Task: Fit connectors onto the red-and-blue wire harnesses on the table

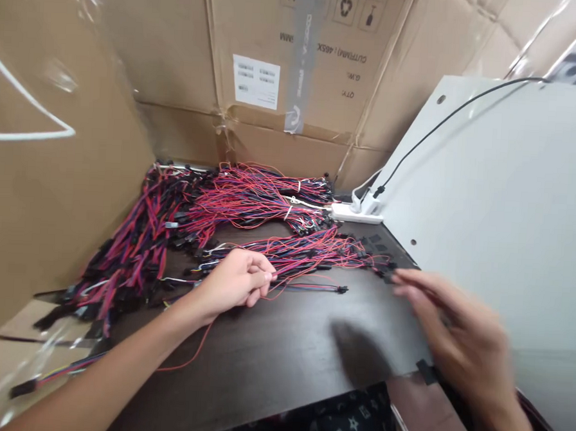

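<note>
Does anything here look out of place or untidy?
Yes. One red wire strays alone from the bundle under the left hand toward the table edge. The wire pile at left spills over the edge. The right hand is blurred.

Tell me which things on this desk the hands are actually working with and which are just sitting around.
In use:
- left hand pinching the loose wire bundle
- right hand, blurred, fingers at the bundle's black connector ends

Lying about:
- big wire pile
- white power strip
- cardboard boxes
- white panel
</note>
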Demonstrator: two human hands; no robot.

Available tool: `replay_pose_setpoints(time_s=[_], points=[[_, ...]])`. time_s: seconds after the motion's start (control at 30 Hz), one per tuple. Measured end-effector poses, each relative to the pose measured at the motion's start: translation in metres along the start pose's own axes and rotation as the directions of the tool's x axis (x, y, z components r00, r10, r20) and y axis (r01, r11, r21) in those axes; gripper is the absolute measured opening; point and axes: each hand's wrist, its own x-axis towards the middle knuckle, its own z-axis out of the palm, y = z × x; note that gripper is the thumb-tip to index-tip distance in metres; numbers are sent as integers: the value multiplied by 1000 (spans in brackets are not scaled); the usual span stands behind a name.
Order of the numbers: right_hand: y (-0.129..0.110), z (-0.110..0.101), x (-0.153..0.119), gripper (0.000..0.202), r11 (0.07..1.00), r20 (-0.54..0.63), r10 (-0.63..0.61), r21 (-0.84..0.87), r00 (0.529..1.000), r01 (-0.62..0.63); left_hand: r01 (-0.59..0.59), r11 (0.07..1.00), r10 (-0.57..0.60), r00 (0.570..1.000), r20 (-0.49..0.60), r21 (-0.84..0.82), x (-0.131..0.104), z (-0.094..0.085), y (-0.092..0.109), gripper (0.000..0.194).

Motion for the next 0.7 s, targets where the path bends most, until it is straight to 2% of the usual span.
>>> replay_pose_setpoints(time_s=[0.07, 0.1, 0.2, 0.27, 0.3, 0.43, 0.6, 0.67, 0.7], points=[[25, -28, -33, 17, 981, -62, 87, -167, 994, -96, -8, 1000, 8, 1000, 0, 0, 1, 0, 1, 5], [36, -38, -49, 16, 968, -57, 82, -234, 995, -93, -15, 1000, 15, 1000, 4, -2, 0, 1, 2, 5], [63, -45, -91, 15, 935, 32, -44, -351, 999, 53, -30, 1000, 30, 999, 31, 5, -1, 4, 4, 5], [71, -37, -109, 19, 899, 131, -193, -373, 972, 229, -27, 999, 25, 998, 59, 25, -3, 7, 4, 5], [72, -32, -115, 20, 880, 159, -233, -386, 959, 277, -23, 999, 21, 997, 73, 35, -3, 9, 3, 5], [68, -18, -118, 19, 836, 169, -291, -434, 942, 336, -20, 999, 15, 994, 106, 46, -4, 12, 1, 8], [71, -20, -113, 22, 845, 168, -348, -370, 922, 386, -13, 999, 10, 995, 101, 35, -3, 9, 1, 7], [74, -25, -115, 27, 884, 143, -326, -304, 935, 355, -24, 999, 20, 995, 102, 38, -3, 8, 1, 7], [75, -29, -114, 30, 911, 107, -275, -288, 956, 294, -31, 999, 27, 994, 105, 42, -2, 8, 1, 7]])
